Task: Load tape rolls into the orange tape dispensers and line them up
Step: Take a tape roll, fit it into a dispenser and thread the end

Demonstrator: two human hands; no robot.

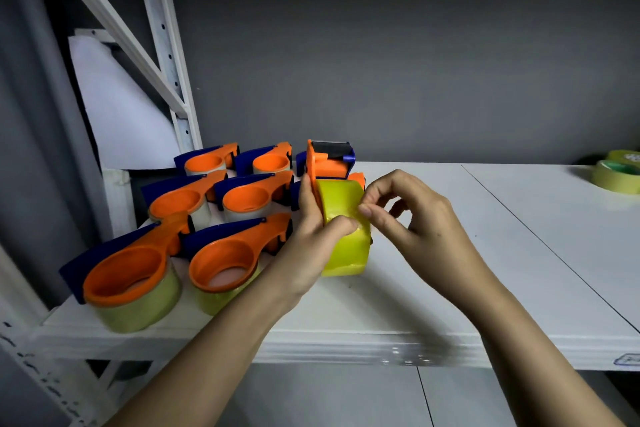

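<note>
Head view: at frame centre the left hand (313,218) grips a yellow tape roll (346,229) seated in an orange plastic dispenser (327,163), while the right hand's (408,215) fingers (367,210) pinch at the roll's surface. Six loaded orange dispensers (221,215) stand in rows at left on the white shelf (450,288). Judged step: freeing the tape end; next, threading it forward.

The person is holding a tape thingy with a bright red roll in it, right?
Not quite. In the head view the roll in the orange dispenser is yellow, not red. The left hand holds it while the right hand pinches at the tape.
</note>
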